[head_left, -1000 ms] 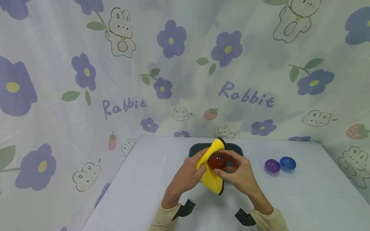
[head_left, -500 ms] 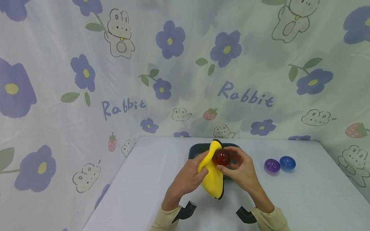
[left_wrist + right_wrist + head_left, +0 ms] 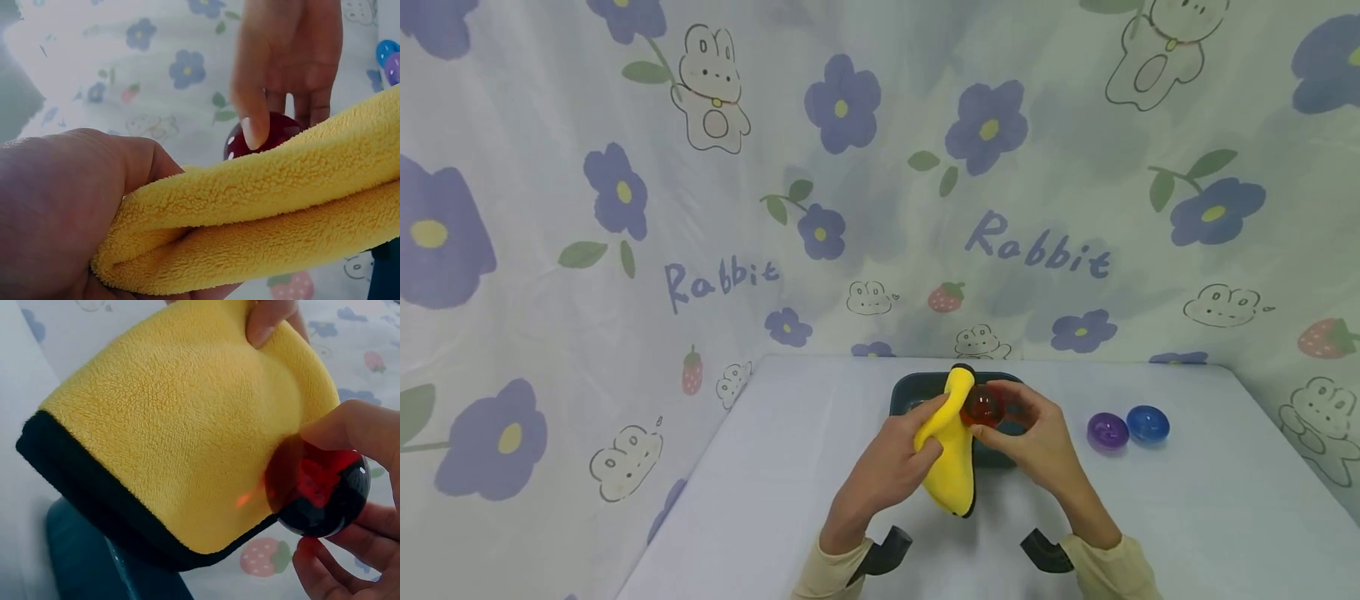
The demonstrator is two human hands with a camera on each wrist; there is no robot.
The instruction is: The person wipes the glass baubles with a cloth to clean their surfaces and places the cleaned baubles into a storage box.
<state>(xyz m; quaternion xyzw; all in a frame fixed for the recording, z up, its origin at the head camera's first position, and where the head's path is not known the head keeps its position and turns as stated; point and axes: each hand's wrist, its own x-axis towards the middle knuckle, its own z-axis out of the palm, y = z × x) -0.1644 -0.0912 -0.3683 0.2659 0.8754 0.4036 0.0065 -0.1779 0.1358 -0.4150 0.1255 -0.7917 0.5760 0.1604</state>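
A folded yellow cloth (image 3: 951, 467) with a dark edge hangs from my left hand (image 3: 895, 454), which pinches it between thumb and fingers. In the right wrist view the plush cloth (image 3: 169, 425) spreads out with its black border below. My right hand (image 3: 1037, 433) holds a clear red ball (image 3: 983, 406) by thumb and fingertips, just right of the cloth. From the right wrist the red ball (image 3: 319, 487) overlaps the cloth's edge; whether they touch I cannot tell. The cloth partly hides the ball (image 3: 275, 128) in the left wrist view.
Behind the hands a dark teal tray (image 3: 913, 387) stands on the white table (image 3: 760, 467); the hands and cloth cover much of it. To the right lie a purple ball (image 3: 1107, 432) and a blue ball (image 3: 1147, 424), side by side. A patterned curtain (image 3: 880, 183) encloses the back.
My right hand has drawn the red ball a little to the right, out of the cloth's fold. The cloth now hangs narrower, while my left hand has barely moved.
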